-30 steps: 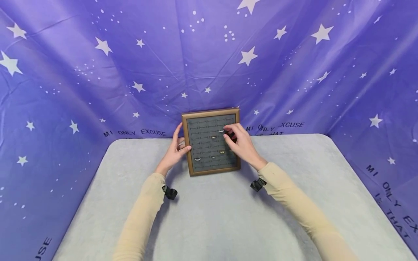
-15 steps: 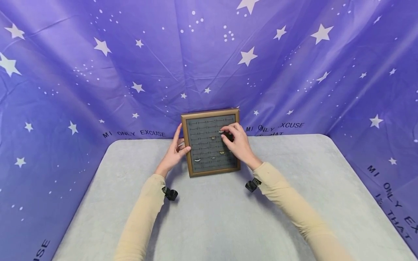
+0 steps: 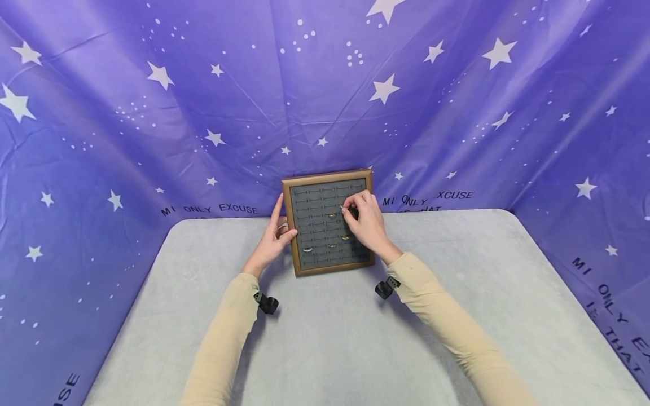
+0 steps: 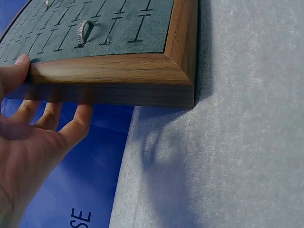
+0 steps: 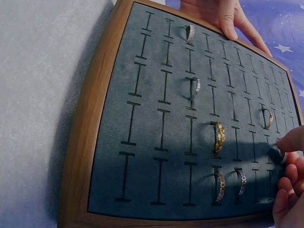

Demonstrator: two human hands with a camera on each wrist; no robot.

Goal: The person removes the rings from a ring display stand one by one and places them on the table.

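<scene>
A wood-framed ring display board (image 3: 318, 231) with dark slotted padding leans back at the rear of the table. My left hand (image 3: 270, 242) holds its left edge, thumb on the front and fingers behind, as the left wrist view shows. My right hand (image 3: 369, 225) is at the upper right part of the padding, thumb and index finger pinching a silver ring (image 5: 284, 157), mostly hidden by the fingers. Other rings sit in slots: a silver ring (image 5: 190, 34) near the left side, another silver one lower, and a thick gold ring (image 5: 219, 137).
The grey table (image 3: 325, 338) has rounded back corners. Behind and beside it hangs a purple cloth (image 3: 254, 113) with white stars and lettering. A black wrist camera (image 3: 386, 288) is strapped at each sleeve.
My right hand has shifted slightly left and its thumb and index finger have come together on the silver ring. The left hand and the board have hardly moved.
</scene>
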